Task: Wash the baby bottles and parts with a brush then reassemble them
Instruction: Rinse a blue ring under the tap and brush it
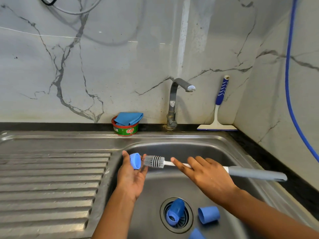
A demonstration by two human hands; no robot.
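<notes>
Four blue bottle pieces are in view, and only one is in hand. The left hand, palm up over the left edge of the sink, pinches a small blue cap between thumb and fingertips, its open side turned toward the brush. The right hand holds the brush by its thin white shaft, fingers laid long along it, forefinger stretched toward the bristles. The thumb is hidden beneath, and the grey handle juts out free past the wrist. The bristle head sits just beside the cap's mouth; whether it touches I cannot tell. Down in the basin a blue bottle lies tilted on the drain strainer, a second cap lies on its side near it, and another blue piece shows at the bottom edge.

The held cap looks like light, stiff plastic, likely slick once wet and soapy. A pinch across its rim keeps the mouth clear for the bristles, though a harder squeeze could make it squirt free. The bottle is bulkier and would want fingers wrapped round its body
</notes>
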